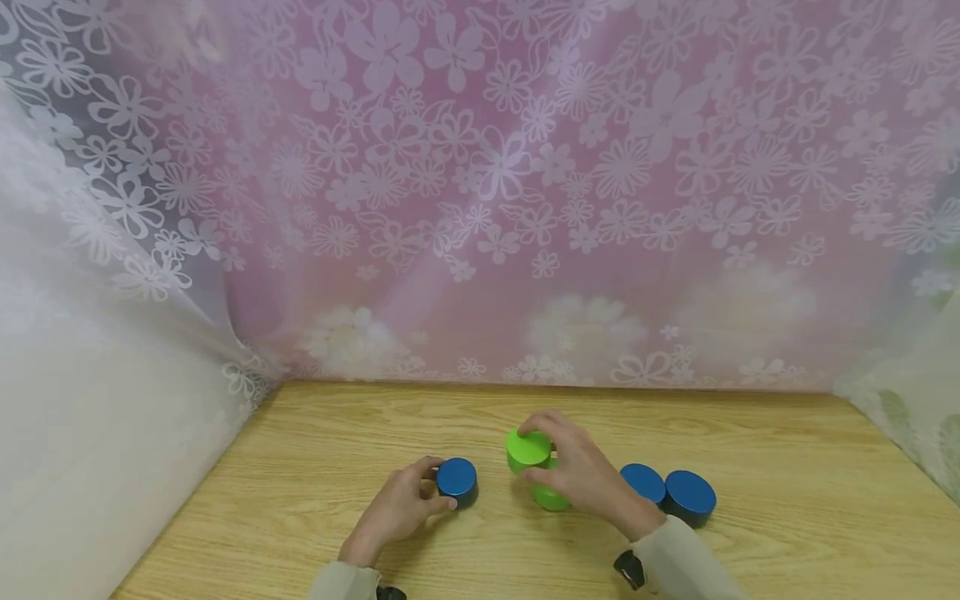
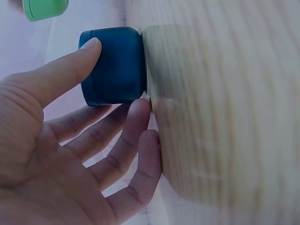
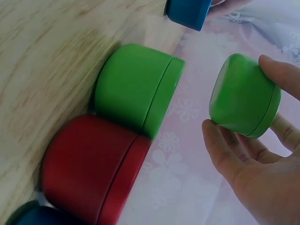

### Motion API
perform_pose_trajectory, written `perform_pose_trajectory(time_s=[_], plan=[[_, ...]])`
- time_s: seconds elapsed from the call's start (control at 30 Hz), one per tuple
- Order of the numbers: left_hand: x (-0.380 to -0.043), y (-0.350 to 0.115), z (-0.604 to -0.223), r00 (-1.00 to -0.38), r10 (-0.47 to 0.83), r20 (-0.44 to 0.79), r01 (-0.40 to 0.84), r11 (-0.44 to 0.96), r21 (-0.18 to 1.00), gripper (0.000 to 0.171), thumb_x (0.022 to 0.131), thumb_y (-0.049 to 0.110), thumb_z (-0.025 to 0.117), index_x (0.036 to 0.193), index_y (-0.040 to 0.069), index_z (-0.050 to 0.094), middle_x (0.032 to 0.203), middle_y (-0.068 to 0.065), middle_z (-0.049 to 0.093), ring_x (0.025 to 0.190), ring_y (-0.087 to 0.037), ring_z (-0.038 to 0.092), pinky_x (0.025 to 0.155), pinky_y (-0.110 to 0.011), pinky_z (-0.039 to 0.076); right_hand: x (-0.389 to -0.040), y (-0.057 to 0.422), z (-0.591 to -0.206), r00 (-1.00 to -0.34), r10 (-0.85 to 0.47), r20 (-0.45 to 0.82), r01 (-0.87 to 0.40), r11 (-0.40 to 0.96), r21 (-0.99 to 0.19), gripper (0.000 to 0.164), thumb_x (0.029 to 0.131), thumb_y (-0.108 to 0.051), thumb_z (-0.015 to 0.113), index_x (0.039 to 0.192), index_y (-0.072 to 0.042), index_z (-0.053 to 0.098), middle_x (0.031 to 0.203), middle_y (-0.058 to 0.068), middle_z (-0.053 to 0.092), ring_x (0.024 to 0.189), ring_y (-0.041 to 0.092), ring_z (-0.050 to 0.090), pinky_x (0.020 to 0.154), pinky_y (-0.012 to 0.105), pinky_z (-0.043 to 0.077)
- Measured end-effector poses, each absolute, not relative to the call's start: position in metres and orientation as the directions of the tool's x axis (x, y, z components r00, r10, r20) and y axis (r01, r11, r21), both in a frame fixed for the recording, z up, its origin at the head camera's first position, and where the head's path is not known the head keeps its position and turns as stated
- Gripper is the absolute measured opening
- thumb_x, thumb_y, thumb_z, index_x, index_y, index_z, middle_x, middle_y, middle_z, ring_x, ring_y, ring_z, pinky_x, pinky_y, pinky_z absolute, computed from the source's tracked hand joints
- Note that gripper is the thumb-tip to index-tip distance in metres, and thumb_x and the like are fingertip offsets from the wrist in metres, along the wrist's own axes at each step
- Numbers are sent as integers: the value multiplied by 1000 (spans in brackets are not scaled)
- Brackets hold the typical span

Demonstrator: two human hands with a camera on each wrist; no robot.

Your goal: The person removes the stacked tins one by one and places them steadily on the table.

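Note:
My left hand [image 1: 399, 504] holds a small round blue tin [image 1: 457, 478] that stands on the table. In the left wrist view, the thumb presses the side of this tin near its lid seam, with fingers around the other side. My right hand [image 1: 588, 475] grips a green tin [image 1: 528, 450] between thumb and fingers, raised off the table. A second green tin [image 3: 133, 86] stands on the wood below, partly covered by the right hand in the head view. Touching it is a red tin [image 3: 89, 164], which the head view hides behind the right hand.
Two more blue tins, one nearer [image 1: 642, 483] and one farther right [image 1: 690, 496], stand beside the right forearm. The wooden table [image 1: 247, 492] is bordered at the back by a pink flowered curtain [image 1: 480, 208] and on the left by a white sheet [image 1: 112, 400].

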State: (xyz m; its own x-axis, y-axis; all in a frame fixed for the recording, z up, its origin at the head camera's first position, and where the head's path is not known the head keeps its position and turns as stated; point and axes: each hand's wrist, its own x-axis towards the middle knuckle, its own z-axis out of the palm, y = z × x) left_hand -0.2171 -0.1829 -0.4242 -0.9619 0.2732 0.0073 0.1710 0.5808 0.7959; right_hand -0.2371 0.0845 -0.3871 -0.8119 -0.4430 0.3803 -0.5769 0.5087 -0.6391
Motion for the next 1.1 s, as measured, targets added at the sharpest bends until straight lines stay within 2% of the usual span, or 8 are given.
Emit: perform_pose_trajectory(time_s=[0.3,0.6,0.9,1.1], plan=[[-217,-182,-425,-961,275,16,179,580,795,56,87,10,81,135,-6,57,125,-28,62,106,-44,66,81,-51,58,-235,100,-386,-823,-432,369,-560,509,-653,40,81,-2,84,116,-6,65,122,10,59,103,26,61,82,44,55],[-217,-183,-425,-961,275,10,173,576,799,57,88,11,81,136,-6,56,126,-29,61,106,-43,66,77,-48,58,-235,114,-387,-816,-425,391,-572,501,-649,40,82,-1,83,117,-5,64,122,11,59,103,27,62,78,37,56],[-217,-184,-425,-962,273,18,179,580,795,55,88,11,81,135,-6,57,124,-28,62,104,-42,67,78,-48,58,-235,122,-389,-817,-410,407,-574,498,-651,40,81,-2,85,114,-7,64,119,7,60,104,26,62,83,40,56],[-217,-183,-425,-963,270,15,175,580,796,55,88,11,81,135,-5,57,125,-28,62,104,-43,66,79,-50,58,-233,129,-387,-818,-394,418,-573,513,-639,40,79,-2,86,113,-6,65,122,13,60,105,30,63,84,44,56]])
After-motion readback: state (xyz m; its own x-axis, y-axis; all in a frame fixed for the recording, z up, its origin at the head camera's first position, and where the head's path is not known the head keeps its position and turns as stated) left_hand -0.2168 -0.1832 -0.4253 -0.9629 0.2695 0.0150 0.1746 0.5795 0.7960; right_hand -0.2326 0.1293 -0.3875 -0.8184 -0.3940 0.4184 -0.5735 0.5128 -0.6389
